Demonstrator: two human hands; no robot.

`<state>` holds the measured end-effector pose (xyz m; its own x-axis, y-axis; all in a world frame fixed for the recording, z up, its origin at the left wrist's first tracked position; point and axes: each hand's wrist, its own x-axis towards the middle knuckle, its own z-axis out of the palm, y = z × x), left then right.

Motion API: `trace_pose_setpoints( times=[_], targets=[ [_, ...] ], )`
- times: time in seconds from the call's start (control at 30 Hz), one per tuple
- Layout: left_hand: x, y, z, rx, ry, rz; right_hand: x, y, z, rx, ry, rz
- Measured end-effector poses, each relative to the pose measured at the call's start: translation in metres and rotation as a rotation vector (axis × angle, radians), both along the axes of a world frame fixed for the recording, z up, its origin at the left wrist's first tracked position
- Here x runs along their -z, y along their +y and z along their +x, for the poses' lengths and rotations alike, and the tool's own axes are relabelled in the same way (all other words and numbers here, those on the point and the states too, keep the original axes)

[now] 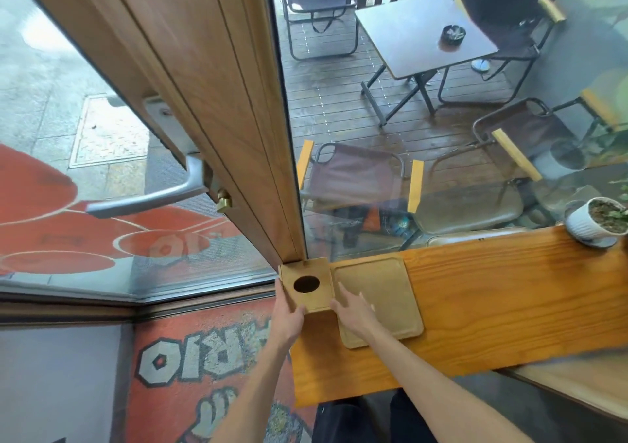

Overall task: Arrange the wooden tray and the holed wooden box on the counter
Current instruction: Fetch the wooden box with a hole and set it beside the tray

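Note:
A pale wooden box point(317, 298) with a round dark hole in its top stands at the far left end of the orange wooden counter point(492, 306), against the window corner. Right beside it lies a flat pale wooden tray point(384, 293) with rounded corners and a shallow rim. My left hand point(287, 315) holds the box's left side and front corner. My right hand point(353, 310) presses the box's right side, its fingers spread and resting over the tray's left part.
A white potted plant point(593, 220) on a saucer stands at the counter's far right. A wooden door frame point(217, 102) with a metal handle point(149, 198) rises just behind the box. Glass closes off the counter's back edge; a patio table and chairs are outside.

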<state>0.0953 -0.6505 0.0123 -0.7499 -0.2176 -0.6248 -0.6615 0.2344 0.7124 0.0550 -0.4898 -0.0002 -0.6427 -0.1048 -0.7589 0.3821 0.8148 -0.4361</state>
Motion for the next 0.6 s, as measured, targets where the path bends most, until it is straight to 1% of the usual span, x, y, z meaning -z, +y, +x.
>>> trace_pose_setpoints(
  times=[0.07,0.13,0.27,0.37,0.6],
  targets=[
    [0.000,-0.002,0.000,0.013,-0.021,-0.025,0.007,-0.006,0.002,0.044,-0.060,-0.035],
    [0.001,-0.003,-0.001,0.022,-0.013,-0.037,0.010,-0.010,0.005,0.084,-0.074,-0.060],
    [0.003,-0.001,-0.002,0.018,-0.035,-0.065,0.014,-0.014,0.010,0.100,-0.055,-0.024],
    [0.007,0.001,-0.002,-0.006,-0.038,-0.044,0.014,-0.017,0.011,0.094,-0.029,0.008],
    [0.013,0.001,-0.005,-0.013,-0.063,-0.032,0.021,-0.015,0.008,0.135,-0.030,-0.025]
  ],
)
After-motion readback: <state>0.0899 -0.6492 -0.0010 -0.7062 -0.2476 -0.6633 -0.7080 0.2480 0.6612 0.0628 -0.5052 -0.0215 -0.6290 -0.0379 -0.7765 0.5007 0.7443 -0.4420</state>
